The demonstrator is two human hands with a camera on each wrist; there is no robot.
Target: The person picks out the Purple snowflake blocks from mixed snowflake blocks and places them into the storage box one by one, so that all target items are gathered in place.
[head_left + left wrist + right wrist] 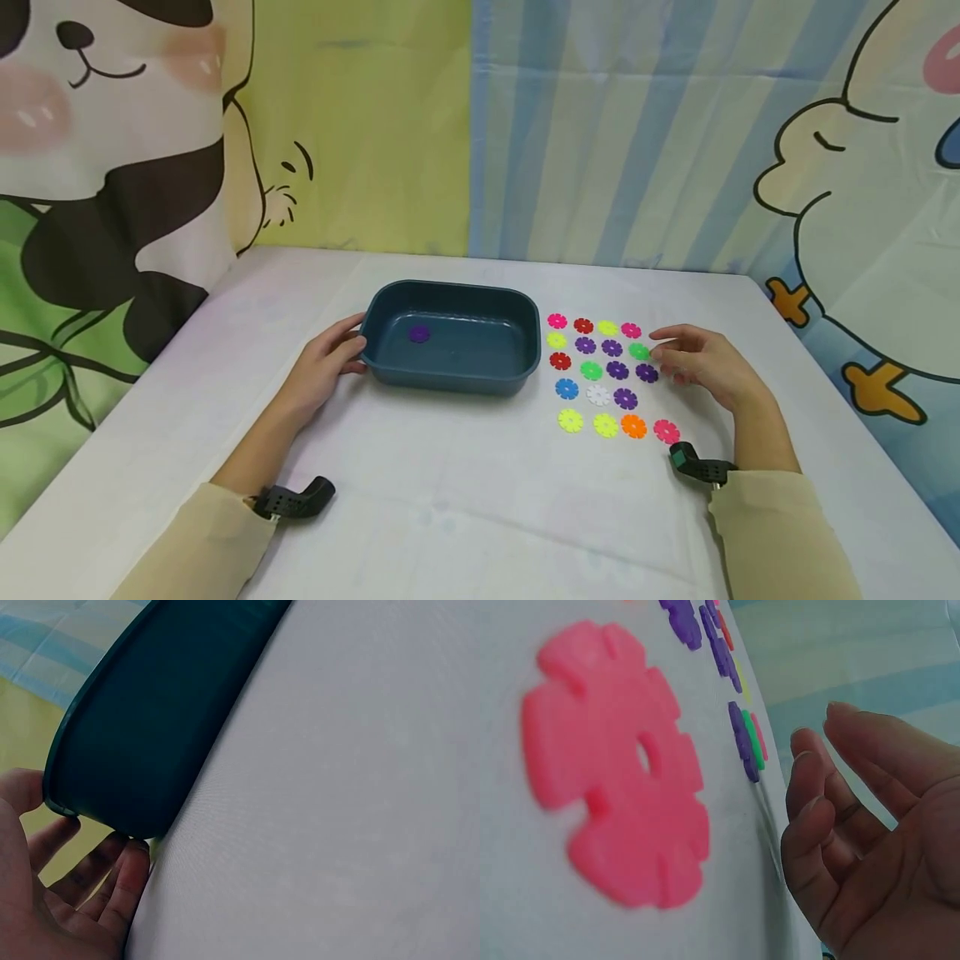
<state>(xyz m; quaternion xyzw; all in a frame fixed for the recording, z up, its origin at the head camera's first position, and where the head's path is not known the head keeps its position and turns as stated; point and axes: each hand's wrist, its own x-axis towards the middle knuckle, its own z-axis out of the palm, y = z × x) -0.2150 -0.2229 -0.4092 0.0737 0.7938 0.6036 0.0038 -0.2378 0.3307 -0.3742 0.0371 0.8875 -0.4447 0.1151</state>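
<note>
My left hand grips the left end of a dark teal rectangular plastic basin, thumb at the rim and fingers by the end wall. In the left wrist view, the basin shows its outer side beside the curled fingers. One purple snowflake disc lies flat inside the basin. My right hand hovers at the right edge of the disc group, close by a green disc and a purple disc. Its fingers are loosely bent, with nothing between thumb and fingertips in the right wrist view.
Several slotted discs in yellow, red, purple, blue, white and orange lie in rough rows right of the basin. A pink disc sits at the near right corner. Behind the white-covered table hangs a cartoon-printed curtain.
</note>
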